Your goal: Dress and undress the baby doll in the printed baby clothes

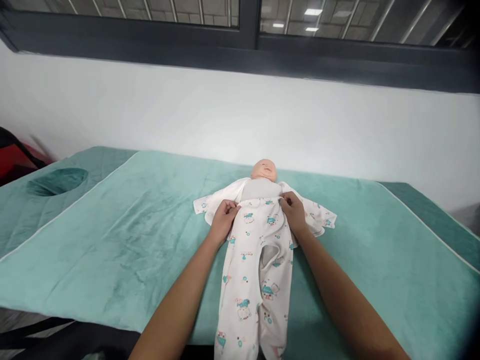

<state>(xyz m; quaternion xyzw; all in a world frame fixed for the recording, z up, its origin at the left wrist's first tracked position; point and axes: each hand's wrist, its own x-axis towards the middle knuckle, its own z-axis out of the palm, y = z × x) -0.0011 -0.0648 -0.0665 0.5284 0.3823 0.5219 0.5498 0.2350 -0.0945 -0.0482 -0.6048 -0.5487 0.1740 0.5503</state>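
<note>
A baby doll (264,170) lies on its back with its head toward the wall. Its white jacket (240,189) is spread open, with printed sleeves out to both sides. White baby pants (243,265) with a teal and pink animal print lie over the doll's lower body, legs toward me. My left hand (225,216) pinches the left end of the waistband, and my right hand (293,210) pinches the right end. An oval opening shows at the crotch of the pants. The doll's legs are hidden under the cloth.
A teal padded cover (150,235) lies over the bed, with a round face hole (58,181) at the left. Behind it stands a white wall (180,115) below a dark window frame (150,45). Something red and black (17,157) is at the far left.
</note>
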